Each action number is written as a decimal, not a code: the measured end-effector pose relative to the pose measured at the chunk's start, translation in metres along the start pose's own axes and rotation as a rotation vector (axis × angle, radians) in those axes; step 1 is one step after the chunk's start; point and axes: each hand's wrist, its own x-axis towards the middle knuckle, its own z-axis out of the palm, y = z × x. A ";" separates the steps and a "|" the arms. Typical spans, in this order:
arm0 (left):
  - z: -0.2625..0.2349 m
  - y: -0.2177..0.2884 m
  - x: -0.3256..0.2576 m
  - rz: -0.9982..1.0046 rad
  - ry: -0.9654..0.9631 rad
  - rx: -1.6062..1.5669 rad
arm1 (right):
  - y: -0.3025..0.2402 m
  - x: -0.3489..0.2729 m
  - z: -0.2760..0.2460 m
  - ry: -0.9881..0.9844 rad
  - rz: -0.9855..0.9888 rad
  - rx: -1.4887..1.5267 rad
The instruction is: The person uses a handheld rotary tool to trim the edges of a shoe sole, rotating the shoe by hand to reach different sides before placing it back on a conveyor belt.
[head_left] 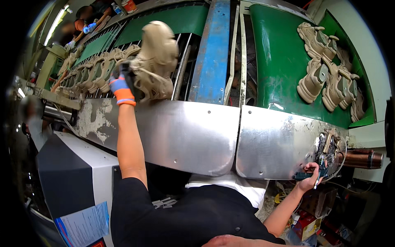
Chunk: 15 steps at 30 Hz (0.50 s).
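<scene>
My left hand (pixel 121 89), in a purple and orange glove, is closed on a beige sneaker (pixel 158 45). The sneaker is lifted above the rollers of the left conveyor, upright with its toe upward and slightly blurred. My fingers go into its dark opening and are partly hidden. Low on the right, my bare right hand (pixel 309 176) is closed around a dark green-handled tool (pixel 303 176) with a thin pale tip. That tool is beside a clump of dark, grimy metal parts (pixel 327 146) on the metal plate; its exact kind is unclear.
A row of beige sneakers (pixel 88 78) lines the left rollers. More sneakers (pixel 313 80) sit on the right green belt (pixel 273 61). A blue beam (pixel 212 49) separates the conveyors; metal plates (pixel 189 136) edge them. Other people work at the far left. A grey-white machine (pixel 66 173) stands at left.
</scene>
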 end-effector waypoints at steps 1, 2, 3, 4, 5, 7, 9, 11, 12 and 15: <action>-0.021 -0.003 0.002 -0.033 0.089 -0.186 | 0.003 0.001 0.002 -0.010 0.002 0.015; -0.044 -0.007 0.004 -0.064 0.176 -0.373 | 0.005 0.003 0.005 -0.016 0.003 0.018; -0.063 -0.015 0.005 -0.104 0.251 -0.570 | 0.004 0.002 0.003 -0.012 -0.005 0.007; -0.086 -0.011 0.013 -0.147 0.233 -0.621 | 0.001 0.001 -0.002 0.000 -0.014 -0.012; -0.112 -0.002 0.026 -0.196 0.214 -0.668 | 0.001 0.002 -0.010 0.009 -0.030 -0.030; -0.174 0.006 0.058 -0.151 0.290 -0.230 | 0.000 0.002 -0.009 -0.006 -0.021 -0.035; -0.246 -0.022 0.111 -0.070 0.219 0.590 | 0.001 0.000 -0.009 -0.006 -0.010 -0.020; -0.297 -0.072 0.162 0.061 0.193 1.131 | 0.006 -0.002 -0.004 -0.009 -0.008 0.022; -0.300 -0.101 0.169 0.130 0.171 1.330 | 0.005 -0.004 -0.003 -0.017 -0.007 0.038; -0.273 -0.175 0.150 -0.160 -0.047 1.506 | 0.004 -0.005 -0.001 -0.010 -0.050 -0.017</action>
